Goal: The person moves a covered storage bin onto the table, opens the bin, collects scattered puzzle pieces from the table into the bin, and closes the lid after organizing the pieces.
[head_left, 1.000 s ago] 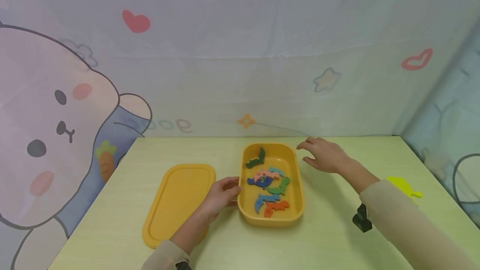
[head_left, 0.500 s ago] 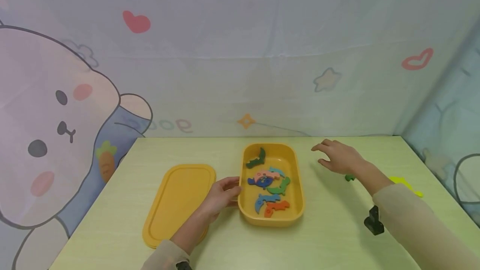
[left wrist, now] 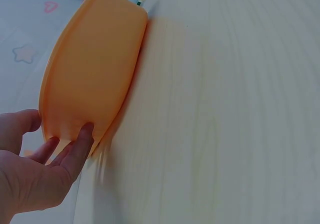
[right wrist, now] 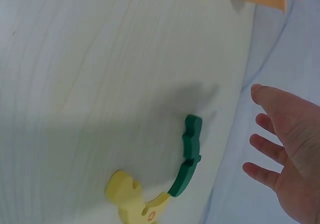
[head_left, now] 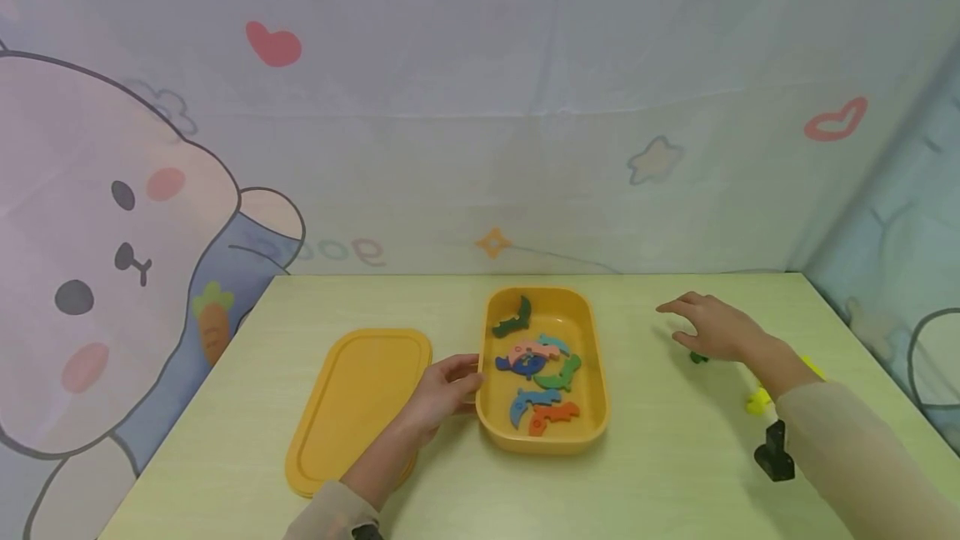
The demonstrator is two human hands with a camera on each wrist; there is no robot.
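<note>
My left hand rests against the left side of the yellow box. In the left wrist view its fingertips touch the box's outer wall, with the thumb at the rim. Several colored puzzle-like pieces lie inside, among them a dark green piece, a pink one and an orange one. My right hand holds nothing, its fingers loosely bent over the table. Below it lies a dark green piece, its end at a yellow piece, both largely hidden by the right arm in the head view.
The yellow lid lies flat on the table to the left of the box, partly behind the left forearm. A printed cloth hangs behind the table's back edge.
My right hand has moved right, away from the box, toward the green and yellow pieces, which are now partly exposed around the arm. The left hand and box have stayed put.
</note>
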